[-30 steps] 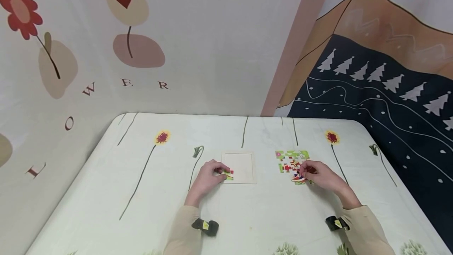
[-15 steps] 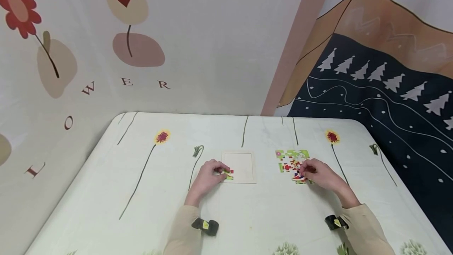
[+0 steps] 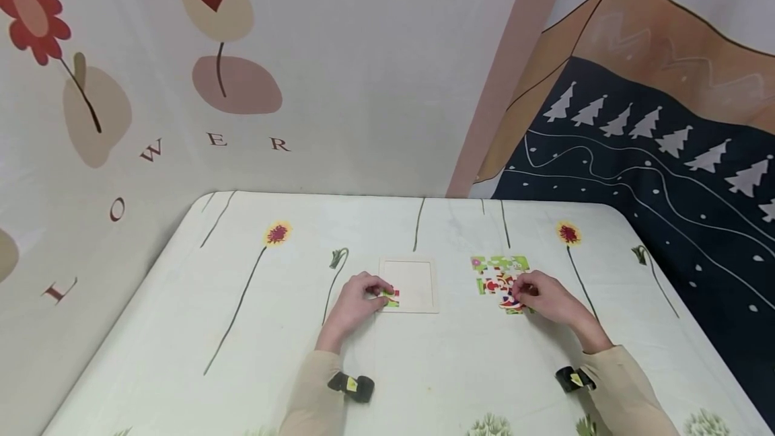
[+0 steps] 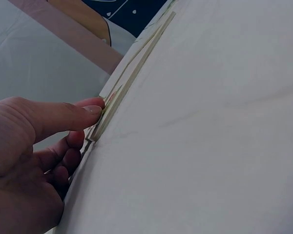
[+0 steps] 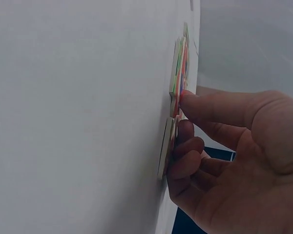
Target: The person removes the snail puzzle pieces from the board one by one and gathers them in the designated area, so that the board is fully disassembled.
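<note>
In the head view a square wooden puzzle tray [image 3: 418,313] lies mid-table. A red, yellow and green puzzle piece [image 3: 393,299] sits in its lower left corner. My left hand [image 3: 357,301] has thumb and forefinger at this piece, pinching it by its left side. In the left wrist view the thumb tip [image 4: 92,111] is right at the tray corner. To the right, my right hand [image 3: 547,298] pinches a red, white and blue puzzle piece [image 3: 510,303] over the group of loose pieces [image 3: 499,263]. The right fingers partly hide that group.
The white tablecloth [image 3: 424,369] has printed flowers and stems. Behind it hangs a pale curtain [image 3: 363,86], with a dark tree-patterned cloth [image 3: 605,147] at the right. Black wrist cameras sit on the left wrist [image 3: 354,387] and the right wrist [image 3: 575,379].
Both hands stay nearly in place at their pieces. The red, white and blue piece under the right fingers has shifted very slightly.
</note>
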The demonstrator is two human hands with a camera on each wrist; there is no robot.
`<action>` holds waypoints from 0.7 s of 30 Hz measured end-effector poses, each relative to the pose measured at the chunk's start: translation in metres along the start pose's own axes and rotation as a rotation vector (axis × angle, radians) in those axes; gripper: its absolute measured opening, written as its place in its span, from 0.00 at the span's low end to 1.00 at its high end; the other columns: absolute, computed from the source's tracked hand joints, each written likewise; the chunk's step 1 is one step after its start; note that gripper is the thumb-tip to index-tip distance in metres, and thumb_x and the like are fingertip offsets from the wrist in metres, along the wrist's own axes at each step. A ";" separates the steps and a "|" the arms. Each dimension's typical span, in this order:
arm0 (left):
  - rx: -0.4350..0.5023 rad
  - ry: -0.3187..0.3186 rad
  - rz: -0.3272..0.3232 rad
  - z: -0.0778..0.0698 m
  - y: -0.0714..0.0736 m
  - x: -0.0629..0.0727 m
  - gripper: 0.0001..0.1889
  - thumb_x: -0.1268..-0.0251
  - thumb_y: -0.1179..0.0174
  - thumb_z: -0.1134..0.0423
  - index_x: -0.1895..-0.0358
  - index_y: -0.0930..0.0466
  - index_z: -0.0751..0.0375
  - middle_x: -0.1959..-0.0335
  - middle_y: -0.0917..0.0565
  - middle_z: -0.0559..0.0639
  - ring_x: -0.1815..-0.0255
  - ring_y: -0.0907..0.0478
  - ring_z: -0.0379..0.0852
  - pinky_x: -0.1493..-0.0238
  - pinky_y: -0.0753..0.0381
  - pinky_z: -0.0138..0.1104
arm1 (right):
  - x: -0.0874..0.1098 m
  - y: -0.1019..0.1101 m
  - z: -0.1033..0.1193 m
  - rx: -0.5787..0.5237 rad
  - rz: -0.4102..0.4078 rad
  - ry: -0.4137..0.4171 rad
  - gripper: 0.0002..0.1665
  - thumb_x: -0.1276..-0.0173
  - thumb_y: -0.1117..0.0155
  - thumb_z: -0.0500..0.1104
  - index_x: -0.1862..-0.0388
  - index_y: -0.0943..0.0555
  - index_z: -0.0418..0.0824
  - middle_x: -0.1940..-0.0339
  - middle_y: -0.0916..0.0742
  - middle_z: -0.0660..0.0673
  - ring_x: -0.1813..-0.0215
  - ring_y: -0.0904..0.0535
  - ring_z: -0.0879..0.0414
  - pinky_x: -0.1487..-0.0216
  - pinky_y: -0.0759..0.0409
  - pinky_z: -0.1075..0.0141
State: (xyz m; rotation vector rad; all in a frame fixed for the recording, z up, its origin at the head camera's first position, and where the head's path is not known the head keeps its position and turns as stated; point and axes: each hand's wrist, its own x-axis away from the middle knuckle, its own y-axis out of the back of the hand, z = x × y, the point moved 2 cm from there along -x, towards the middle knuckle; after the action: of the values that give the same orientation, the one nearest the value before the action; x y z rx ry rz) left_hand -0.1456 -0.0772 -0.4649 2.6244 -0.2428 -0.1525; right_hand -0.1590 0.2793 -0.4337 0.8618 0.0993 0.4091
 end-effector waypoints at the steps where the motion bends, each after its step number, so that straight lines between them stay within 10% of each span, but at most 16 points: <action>1: -0.001 -0.001 0.002 0.000 0.000 0.000 0.08 0.46 0.37 0.76 0.65 0.14 0.62 0.71 0.25 0.47 0.66 0.30 0.45 0.59 0.32 0.39 | 0.000 0.000 0.000 0.004 0.000 0.000 0.06 0.36 0.40 0.28 0.69 0.22 0.37 0.71 0.23 0.48 0.67 0.31 0.54 0.66 0.32 0.63; 21: -0.024 0.002 0.010 -0.002 0.001 0.001 0.08 0.46 0.36 0.75 0.64 0.15 0.60 0.69 0.23 0.47 0.64 0.29 0.45 0.58 0.31 0.40 | -0.002 0.000 0.000 0.021 -0.027 -0.029 0.02 0.35 0.39 0.31 0.67 0.22 0.35 0.69 0.22 0.47 0.67 0.29 0.54 0.68 0.29 0.64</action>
State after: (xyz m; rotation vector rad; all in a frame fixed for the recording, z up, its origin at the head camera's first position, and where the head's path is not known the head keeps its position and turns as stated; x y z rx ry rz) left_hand -0.1445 -0.0772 -0.4630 2.5992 -0.2512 -0.1482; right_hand -0.1607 0.2789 -0.4334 0.8856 0.0887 0.3705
